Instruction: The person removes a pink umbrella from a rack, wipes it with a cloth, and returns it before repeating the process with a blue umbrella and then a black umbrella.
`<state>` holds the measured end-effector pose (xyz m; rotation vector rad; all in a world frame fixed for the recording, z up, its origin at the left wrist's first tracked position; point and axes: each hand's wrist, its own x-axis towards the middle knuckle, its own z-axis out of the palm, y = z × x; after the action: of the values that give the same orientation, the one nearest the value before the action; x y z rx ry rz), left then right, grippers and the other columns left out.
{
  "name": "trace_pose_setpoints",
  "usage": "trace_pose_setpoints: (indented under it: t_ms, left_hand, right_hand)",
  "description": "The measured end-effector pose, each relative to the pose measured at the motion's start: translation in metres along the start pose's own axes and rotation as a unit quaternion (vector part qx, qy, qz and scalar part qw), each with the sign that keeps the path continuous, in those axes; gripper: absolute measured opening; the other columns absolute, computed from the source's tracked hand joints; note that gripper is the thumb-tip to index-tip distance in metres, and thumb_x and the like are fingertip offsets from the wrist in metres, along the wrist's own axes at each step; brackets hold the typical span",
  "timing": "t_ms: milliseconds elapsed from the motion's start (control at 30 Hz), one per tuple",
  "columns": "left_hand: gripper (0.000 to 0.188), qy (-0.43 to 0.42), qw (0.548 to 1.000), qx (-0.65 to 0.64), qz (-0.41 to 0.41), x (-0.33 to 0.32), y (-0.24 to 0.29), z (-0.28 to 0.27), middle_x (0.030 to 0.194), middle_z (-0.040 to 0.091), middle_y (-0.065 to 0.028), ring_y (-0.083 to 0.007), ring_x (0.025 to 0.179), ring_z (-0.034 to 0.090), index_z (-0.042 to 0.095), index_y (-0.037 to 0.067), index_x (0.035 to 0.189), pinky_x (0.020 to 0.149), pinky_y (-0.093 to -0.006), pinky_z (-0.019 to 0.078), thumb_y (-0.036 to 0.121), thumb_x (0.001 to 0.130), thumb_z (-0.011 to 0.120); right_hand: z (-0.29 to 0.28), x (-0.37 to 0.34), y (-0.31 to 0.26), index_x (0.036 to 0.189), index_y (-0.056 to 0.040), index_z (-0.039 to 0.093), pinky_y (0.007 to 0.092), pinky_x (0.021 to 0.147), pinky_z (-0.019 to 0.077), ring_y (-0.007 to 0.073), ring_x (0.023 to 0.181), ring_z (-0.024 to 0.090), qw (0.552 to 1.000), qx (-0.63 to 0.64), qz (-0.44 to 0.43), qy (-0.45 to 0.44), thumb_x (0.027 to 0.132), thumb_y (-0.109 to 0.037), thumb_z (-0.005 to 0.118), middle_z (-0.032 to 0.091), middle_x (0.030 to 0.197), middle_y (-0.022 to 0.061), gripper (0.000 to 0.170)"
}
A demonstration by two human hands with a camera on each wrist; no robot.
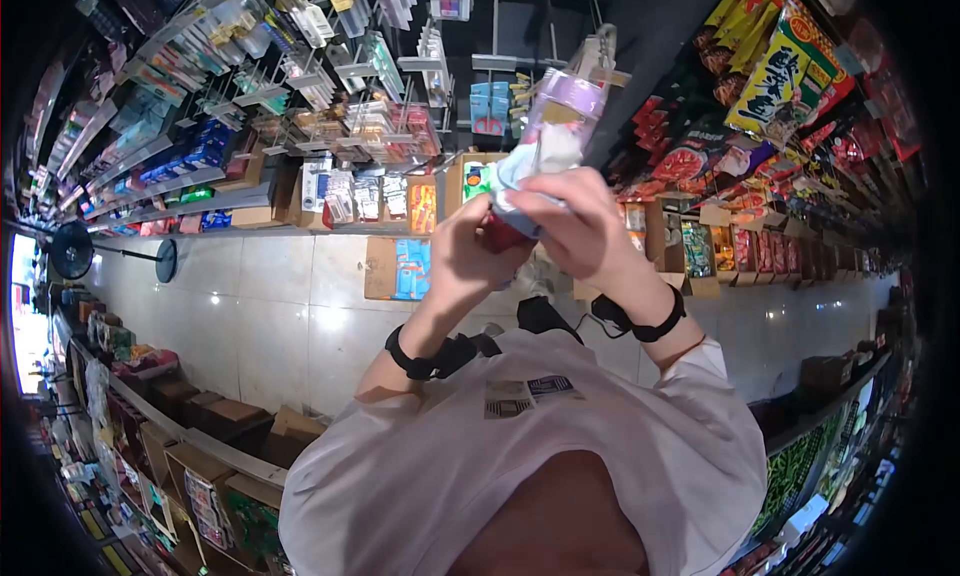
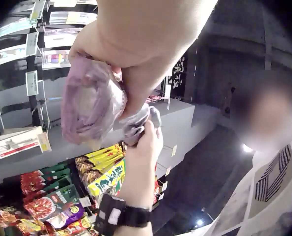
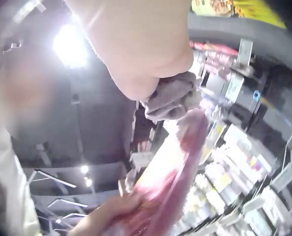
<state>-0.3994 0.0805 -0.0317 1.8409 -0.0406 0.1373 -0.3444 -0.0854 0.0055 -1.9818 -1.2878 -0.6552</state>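
Note:
A purple-and-clear plastic package (image 1: 570,98) is held up before the shelves; in the left wrist view the package (image 2: 87,105) looks crinkled. My left hand (image 1: 472,251) grips its lower, reddish part, seen as a pink-red length (image 3: 170,182) in the right wrist view. My right hand (image 1: 580,221) pinches a bunched grey cloth (image 1: 515,181) against the package. That grey cloth (image 3: 171,98) shows folded under the right hand (image 3: 146,54) in the right wrist view. The fingertips of both hands are partly hidden.
Hooks with hanging packets (image 1: 370,126) fill the shelving ahead. Snack bags (image 1: 775,76) hang at the right. Open cartons (image 1: 380,268) stand low beyond the hands, above a tiled floor (image 1: 270,306). More boxed goods (image 1: 200,476) line the near left, and a fan (image 1: 72,251) stands far left.

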Motion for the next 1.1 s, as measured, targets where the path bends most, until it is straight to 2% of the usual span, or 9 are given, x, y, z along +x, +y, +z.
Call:
trace_pose_setpoints:
  t_ms: [33, 167, 267, 567, 667, 767, 900, 1000, 1100]
  left_hand:
    - [0.044, -0.002, 0.999, 0.051, -0.004, -0.004, 0.000, 0.000, 0.090, 0.066, -0.0089, -0.0165, 0.080, 0.066, 0.063, 0.007, 0.107, 0.075, -0.0293, 0.0529, 0.015, 0.068, 0.081]
    - [0.045, 0.117, 0.976, 0.126, 0.134, -0.012, -0.024, 0.012, 0.091, 0.065, -0.0100, -0.0286, 0.081, 0.064, 0.064, 0.009, 0.103, 0.071, -0.0373, 0.0539, 0.017, 0.063, 0.082]
    - [0.041, 0.148, 0.958, 0.165, 0.182, -0.014, -0.039, 0.014, 0.089, 0.065, -0.0098, -0.0217, 0.075, 0.065, 0.065, 0.006, 0.098, 0.066, -0.0320, 0.0537, 0.014, 0.062, 0.084]
    - [0.042, 0.112, 0.972, 0.147, 0.148, -0.007, -0.039, 0.019, 0.091, 0.066, -0.0087, -0.0170, 0.080, 0.065, 0.065, 0.005, 0.100, 0.070, -0.0295, 0.0529, 0.014, 0.064, 0.084]
    - [0.044, 0.077, 0.996, -0.020, 0.028, -0.014, -0.032, 0.022, 0.094, 0.067, -0.0078, -0.0119, 0.081, 0.064, 0.063, 0.006, 0.105, 0.071, -0.0273, 0.0525, 0.013, 0.067, 0.083]
    - [0.046, 0.020, 0.996, -0.052, -0.067, -0.014, -0.037, 0.021, 0.096, 0.068, -0.0074, -0.0097, 0.083, 0.063, 0.061, 0.005, 0.109, 0.073, -0.0259, 0.0521, 0.010, 0.068, 0.083]
    - [0.045, -0.038, 0.984, -0.143, -0.101, -0.014, -0.030, 0.020, 0.097, 0.067, -0.0070, -0.0107, 0.085, 0.063, 0.060, 0.001, 0.109, 0.076, -0.0252, 0.0514, 0.007, 0.070, 0.081]
    - [0.042, -0.025, 0.972, -0.213, -0.094, -0.017, -0.043, 0.019, 0.090, 0.068, -0.0057, -0.0097, 0.077, 0.064, 0.063, 0.003, 0.108, 0.070, -0.0250, 0.0528, 0.013, 0.071, 0.081]
    - [0.040, -0.008, 0.971, -0.221, -0.094, -0.017, -0.054, 0.009, 0.090, 0.068, -0.0052, -0.0090, 0.078, 0.064, 0.063, 0.002, 0.106, 0.071, -0.0250, 0.0527, 0.011, 0.071, 0.081]
  right_hand:
    - [0.002, -0.003, -0.001, 0.104, -0.0064, 0.066, 0.0376, 0.079, 0.0472, 0.0282, 0.092, 0.058, 1.000, -0.003, 0.013, 0.007, 0.062, 0.005, 0.064, 0.061, 0.102, 0.0084, 0.043]
    - [-0.009, -0.002, 0.006, 0.104, -0.0063, 0.066, 0.0374, 0.078, 0.0466, 0.0285, 0.089, 0.057, 0.995, -0.062, 0.051, 0.054, 0.058, 0.009, 0.062, 0.061, 0.100, 0.0084, 0.049]
    - [-0.025, 0.001, 0.015, 0.100, -0.0057, 0.068, 0.0365, 0.077, 0.0471, 0.0286, 0.088, 0.057, 0.986, -0.111, 0.076, 0.099, 0.057, 0.011, 0.060, 0.061, 0.097, 0.0088, 0.047]
    - [-0.031, -0.027, 0.040, 0.099, -0.0048, 0.067, 0.0348, 0.081, 0.0484, 0.0295, 0.091, 0.060, 0.952, -0.145, 0.191, 0.190, 0.069, 0.008, 0.059, 0.062, 0.097, 0.0119, 0.034]
    - [-0.046, -0.044, 0.055, 0.100, -0.0031, 0.066, 0.0297, 0.081, 0.0468, 0.0240, 0.091, 0.061, 0.897, -0.104, 0.330, 0.276, 0.079, 0.002, 0.063, 0.062, 0.099, 0.0110, 0.021]
    - [-0.034, -0.054, 0.048, 0.101, -0.0021, 0.065, 0.0286, 0.081, 0.0462, 0.0221, 0.091, 0.061, 0.894, -0.056, 0.326, 0.302, 0.082, 0.000, 0.064, 0.062, 0.100, 0.0111, 0.019]
    - [-0.008, -0.042, 0.022, 0.102, -0.0005, 0.064, 0.0323, 0.088, 0.0456, 0.0244, 0.100, 0.060, 0.959, -0.001, 0.246, 0.141, 0.078, 0.004, 0.064, 0.061, 0.108, 0.0122, 0.024]
    - [0.017, -0.049, 0.007, 0.104, -0.0047, 0.065, 0.0346, 0.087, 0.0465, 0.0299, 0.099, 0.059, 0.977, -0.028, 0.199, 0.075, 0.070, 0.006, 0.064, 0.060, 0.111, 0.0136, 0.036]
    - [0.026, -0.050, -0.003, 0.103, -0.0062, 0.066, 0.0385, 0.090, 0.0451, 0.0318, 0.101, 0.057, 0.987, 0.072, 0.145, -0.003, 0.065, 0.006, 0.065, 0.060, 0.110, 0.0104, 0.040]
